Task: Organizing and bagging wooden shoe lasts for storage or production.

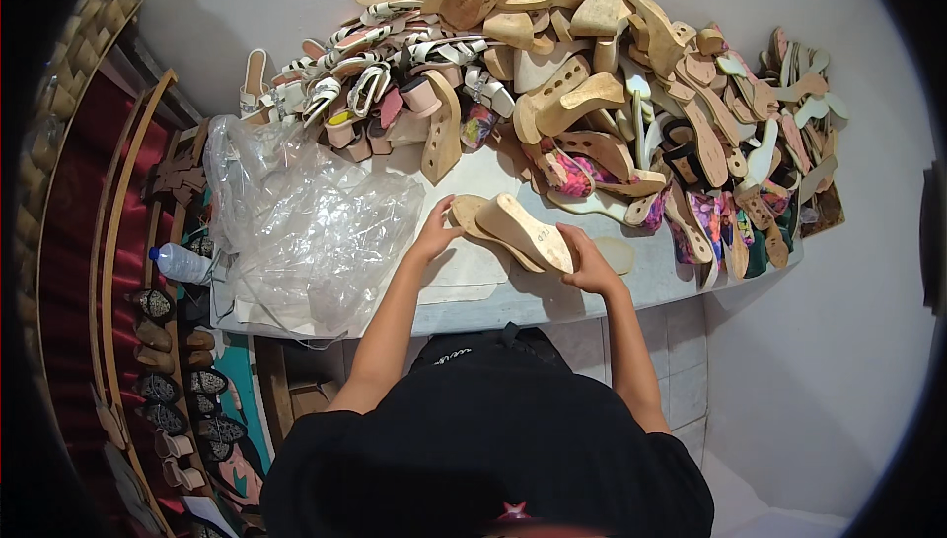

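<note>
Head view: at the centre of the frame, the left hand (434, 230) and the right hand (590, 262) are clamped on opposite ends of the pale wooden wedge soles (523, 226), over the surface (656, 277). Clear plastic (306, 232) lies left of centre, and a heap of sandals and wooden soles (592, 99) spreads across the upper middle and upper right.

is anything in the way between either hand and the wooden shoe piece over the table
Nothing visible: the left hand and right hand are at opposite ends of the wooden shoe piece. The clear plastic lies left of the left forearm, not between.
</note>
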